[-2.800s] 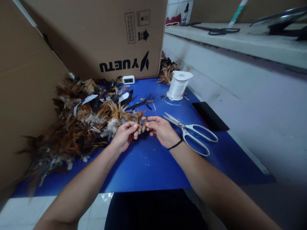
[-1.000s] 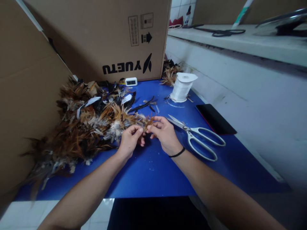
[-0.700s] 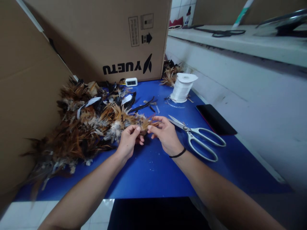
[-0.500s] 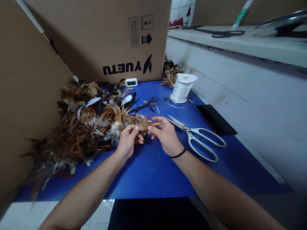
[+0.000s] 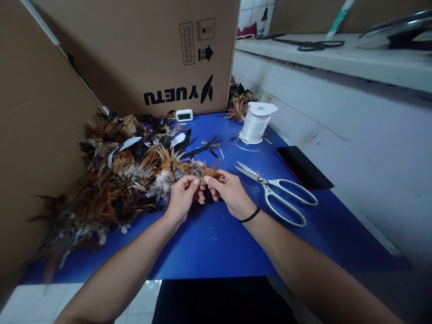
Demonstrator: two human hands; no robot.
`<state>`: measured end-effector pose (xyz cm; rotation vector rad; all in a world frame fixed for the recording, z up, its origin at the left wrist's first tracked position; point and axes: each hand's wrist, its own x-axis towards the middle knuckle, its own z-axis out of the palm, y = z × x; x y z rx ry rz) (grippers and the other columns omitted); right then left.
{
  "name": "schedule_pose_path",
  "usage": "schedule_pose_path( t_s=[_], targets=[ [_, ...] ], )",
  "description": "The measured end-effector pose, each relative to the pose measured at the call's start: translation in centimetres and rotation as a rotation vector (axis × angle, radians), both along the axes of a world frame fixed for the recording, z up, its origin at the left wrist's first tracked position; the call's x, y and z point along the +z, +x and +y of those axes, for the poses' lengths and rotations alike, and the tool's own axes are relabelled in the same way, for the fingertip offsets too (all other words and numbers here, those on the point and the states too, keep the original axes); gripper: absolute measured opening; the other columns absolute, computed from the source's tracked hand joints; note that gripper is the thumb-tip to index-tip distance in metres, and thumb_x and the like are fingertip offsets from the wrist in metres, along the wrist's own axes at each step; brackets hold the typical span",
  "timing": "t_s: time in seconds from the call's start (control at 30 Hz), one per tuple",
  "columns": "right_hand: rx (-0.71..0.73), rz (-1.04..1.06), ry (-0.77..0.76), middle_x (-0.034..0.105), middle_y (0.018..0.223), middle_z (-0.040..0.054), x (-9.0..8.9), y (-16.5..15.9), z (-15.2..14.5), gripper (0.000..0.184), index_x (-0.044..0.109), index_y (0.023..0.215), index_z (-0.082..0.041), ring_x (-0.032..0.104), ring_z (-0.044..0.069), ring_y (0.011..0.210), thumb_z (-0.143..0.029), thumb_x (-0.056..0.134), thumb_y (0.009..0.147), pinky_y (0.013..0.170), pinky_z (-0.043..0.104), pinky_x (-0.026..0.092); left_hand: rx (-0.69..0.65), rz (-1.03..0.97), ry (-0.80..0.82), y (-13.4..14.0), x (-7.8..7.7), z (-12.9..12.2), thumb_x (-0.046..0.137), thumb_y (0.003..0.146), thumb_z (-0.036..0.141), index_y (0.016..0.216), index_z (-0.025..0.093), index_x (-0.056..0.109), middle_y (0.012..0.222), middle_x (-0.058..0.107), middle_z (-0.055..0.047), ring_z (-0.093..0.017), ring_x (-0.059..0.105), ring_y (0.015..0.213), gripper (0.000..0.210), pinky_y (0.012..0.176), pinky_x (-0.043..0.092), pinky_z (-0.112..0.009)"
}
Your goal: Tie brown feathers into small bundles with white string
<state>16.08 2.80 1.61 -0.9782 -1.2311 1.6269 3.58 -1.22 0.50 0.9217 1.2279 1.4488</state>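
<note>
A fluffy strip of brown, black and grey feathers [image 5: 158, 166] runs from the heap at the left to my fingers. My left hand [image 5: 184, 193] pinches the near end of this feather strip between thumb and forefinger. Close beside it, my right hand [image 5: 229, 189], with a black band at the wrist, pinches the feathers at the same end, the tips of the two thumbs almost meeting. Some brown feathers stick up behind the right fingers. What lies right under the fingertips is hidden. Partly open scissors [image 5: 266, 182] rest on the blue table [image 5: 209, 252], right of my right hand.
A white ribbon spool [image 5: 256, 123] stands behind the scissors, and a black phone [image 5: 303, 166] lies at the right. A small white digital timer [image 5: 184, 115] sits before a large cardboard box [image 5: 135, 54]. Loose black feathers [image 5: 202, 147] lie mid-table. Dark scissors [image 5: 317, 45] rest on the ledge.
My right hand has moved slightly left, closer to my left hand, and its fingers have closed further on the feathers. The left hand has barely shifted.
</note>
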Motion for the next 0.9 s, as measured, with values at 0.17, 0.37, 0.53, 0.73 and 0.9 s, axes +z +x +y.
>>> schedule_pose_path(
  t_s=[0.17, 0.37, 0.53, 0.73, 0.9],
  targets=[
    [-0.028, 0.007, -0.008, 0.051, 0.049, -0.0068, 0.11, -0.11, -0.07, 0.021, 0.054, 0.067, -0.016, 0.041, 0.004, 0.035, -0.031, 0.068, 0.067, 0.033, 0.018, 0.033, -0.001, 0.092, 0.036, 0.06, -0.16, -0.16, 0.064, 0.075, 0.034, 0.077, 0.015, 0.054, 0.065, 0.061, 0.001, -0.011, 0.055, 0.043, 0.021, 0.04, 0.049, -0.025],
    [-0.061, 0.038, -0.038, 0.054, 0.051, -0.0053, 0.12, -0.22, -0.1, 0.022, 0.054, 0.068, -0.016, 0.043, 0.005, 0.036, -0.031, 0.069, 0.066, 0.033, 0.018, 0.034, -0.012, 0.119, 0.023, -0.11, -0.14, -0.03, 0.062, 0.077, 0.036, 0.079, 0.015, 0.058, 0.066, 0.063, 0.0, -0.011, 0.058, 0.045, 0.022, 0.044, 0.051, -0.025],
    [-0.076, 0.057, -0.035, 0.055, 0.051, -0.0048, 0.04, -0.14, 0.06, 0.022, 0.054, 0.068, -0.016, 0.043, 0.005, 0.036, -0.032, 0.069, 0.067, 0.033, 0.018, 0.035, -0.069, 0.086, -0.042, -0.14, 0.09, -0.22, 0.058, 0.079, 0.043, 0.077, 0.013, 0.06, 0.064, 0.063, -0.002, -0.013, 0.059, 0.046, 0.03, 0.045, 0.051, -0.026],
    [-0.073, 0.047, -0.037, 0.056, 0.051, -0.0043, -0.02, -0.08, 0.15, 0.022, 0.054, 0.068, -0.016, 0.044, 0.005, 0.037, -0.032, 0.069, 0.067, 0.033, 0.018, 0.035, -0.083, 0.049, -0.077, -0.07, 0.29, -0.29, 0.059, 0.077, 0.042, 0.076, 0.011, 0.061, 0.066, 0.065, -0.005, -0.012, 0.059, 0.047, 0.031, 0.044, 0.051, -0.024],
    [-0.073, 0.038, -0.049, 0.056, 0.05, -0.0041, 0.18, -0.09, 0.05, 0.022, 0.055, 0.07, -0.015, 0.043, 0.005, 0.036, -0.031, 0.07, 0.066, 0.033, 0.017, 0.035, -0.09, 0.087, -0.054, -0.06, 0.37, -0.3, 0.06, 0.077, 0.039, 0.076, 0.012, 0.061, 0.061, 0.063, -0.003, -0.012, 0.059, 0.046, 0.028, 0.045, 0.051, -0.024]
  ],
)
